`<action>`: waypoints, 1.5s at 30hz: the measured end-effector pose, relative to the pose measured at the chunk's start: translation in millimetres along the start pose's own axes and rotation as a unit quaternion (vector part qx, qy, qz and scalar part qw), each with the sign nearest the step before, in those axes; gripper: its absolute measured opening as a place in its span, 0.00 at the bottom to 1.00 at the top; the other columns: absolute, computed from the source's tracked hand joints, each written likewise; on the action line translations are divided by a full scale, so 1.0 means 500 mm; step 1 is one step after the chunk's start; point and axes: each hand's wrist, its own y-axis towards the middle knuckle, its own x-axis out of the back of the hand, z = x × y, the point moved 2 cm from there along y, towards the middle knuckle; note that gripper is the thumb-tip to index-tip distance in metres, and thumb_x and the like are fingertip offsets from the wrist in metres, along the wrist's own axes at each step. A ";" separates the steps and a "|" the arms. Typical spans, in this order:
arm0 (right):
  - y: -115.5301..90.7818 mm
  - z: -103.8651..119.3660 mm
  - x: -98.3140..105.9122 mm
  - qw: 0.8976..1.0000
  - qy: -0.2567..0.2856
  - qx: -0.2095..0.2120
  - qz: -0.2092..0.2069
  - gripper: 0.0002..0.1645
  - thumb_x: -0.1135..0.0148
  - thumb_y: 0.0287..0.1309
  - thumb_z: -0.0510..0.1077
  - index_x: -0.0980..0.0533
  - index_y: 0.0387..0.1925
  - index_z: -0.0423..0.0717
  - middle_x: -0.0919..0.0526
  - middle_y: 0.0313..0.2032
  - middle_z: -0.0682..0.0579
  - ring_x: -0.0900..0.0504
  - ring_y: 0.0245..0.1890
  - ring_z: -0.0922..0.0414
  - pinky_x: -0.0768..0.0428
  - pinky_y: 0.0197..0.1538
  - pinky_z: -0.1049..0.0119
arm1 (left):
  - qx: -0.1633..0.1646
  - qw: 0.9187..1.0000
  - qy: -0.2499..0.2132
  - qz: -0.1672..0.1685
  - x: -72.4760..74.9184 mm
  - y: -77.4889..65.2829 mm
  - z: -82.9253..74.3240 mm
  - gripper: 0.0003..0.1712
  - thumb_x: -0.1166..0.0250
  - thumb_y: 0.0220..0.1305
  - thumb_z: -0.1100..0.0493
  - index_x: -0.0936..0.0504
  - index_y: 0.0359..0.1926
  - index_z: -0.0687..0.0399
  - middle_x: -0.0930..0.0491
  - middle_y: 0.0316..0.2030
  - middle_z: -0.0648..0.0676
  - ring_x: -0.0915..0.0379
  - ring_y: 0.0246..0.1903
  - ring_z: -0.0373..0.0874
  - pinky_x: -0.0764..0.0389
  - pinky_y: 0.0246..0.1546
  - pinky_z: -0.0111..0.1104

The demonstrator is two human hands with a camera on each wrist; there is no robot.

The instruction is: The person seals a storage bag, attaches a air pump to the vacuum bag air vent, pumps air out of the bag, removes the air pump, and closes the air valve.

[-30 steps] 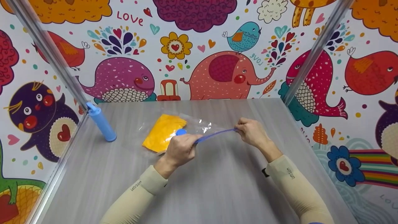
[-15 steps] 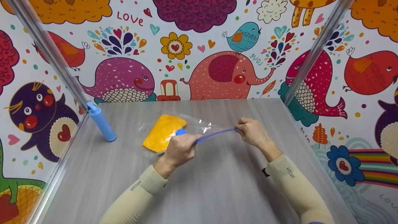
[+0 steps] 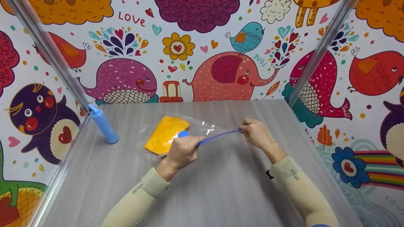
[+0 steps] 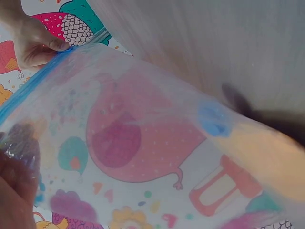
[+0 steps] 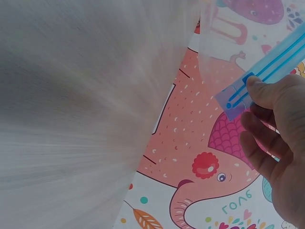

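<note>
A clear plastic zip storage bag (image 3: 206, 126) lies on the table with a folded yellow cloth (image 3: 164, 134) inside. On the bag is a round blue valve (image 3: 183, 134), partly behind my left hand (image 3: 181, 152). That hand grips the near part of the blue zip edge (image 3: 219, 136). My right hand (image 3: 257, 133) pinches the far end of the same edge, which stretches raised between both hands. In the right wrist view, a small dark blue slider (image 5: 248, 78) sits at my right thumb. The left wrist view looks through the clear film, with the left fingers at its edge.
A light blue hand pump (image 3: 105, 126) stands on the grey wood-grain table (image 3: 221, 189) at the back left. Walls printed with cartoon animals enclose the table at the back and both sides, joined by metal corner posts (image 3: 307, 60).
</note>
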 end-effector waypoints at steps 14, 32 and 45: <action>0.002 -0.012 -0.002 1.000 0.004 -0.006 -0.012 0.08 0.18 0.63 0.35 0.06 0.44 0.39 0.10 0.39 0.43 0.09 0.39 0.47 0.04 0.48 0.51 | 0.011 1.000 -0.009 0.000 0.008 0.006 0.000 0.09 0.22 0.63 0.70 0.07 0.45 0.59 0.03 0.36 0.54 0.05 0.30 0.45 0.07 0.38 0.30; -0.017 -0.036 -0.012 0.989 0.031 -0.139 -0.027 0.18 0.19 0.67 0.44 0.09 0.53 0.38 0.07 0.44 0.40 0.08 0.39 0.44 0.06 0.46 0.44 | -0.002 1.000 -0.021 -0.005 -0.003 0.007 -0.004 0.12 0.24 0.59 0.73 0.08 0.44 0.60 0.04 0.34 0.54 0.06 0.30 0.45 0.06 0.38 0.31; -0.026 -0.014 -0.010 0.953 0.187 -0.238 0.021 0.23 0.29 0.77 0.54 0.08 0.29 0.44 0.09 0.25 0.48 0.19 0.25 0.59 0.24 0.28 0.69 | 0.005 1.000 -0.006 -0.006 -0.013 0.012 -0.010 0.14 0.24 0.59 0.73 0.08 0.46 0.60 0.05 0.33 0.53 0.09 0.25 0.44 0.07 0.35 0.29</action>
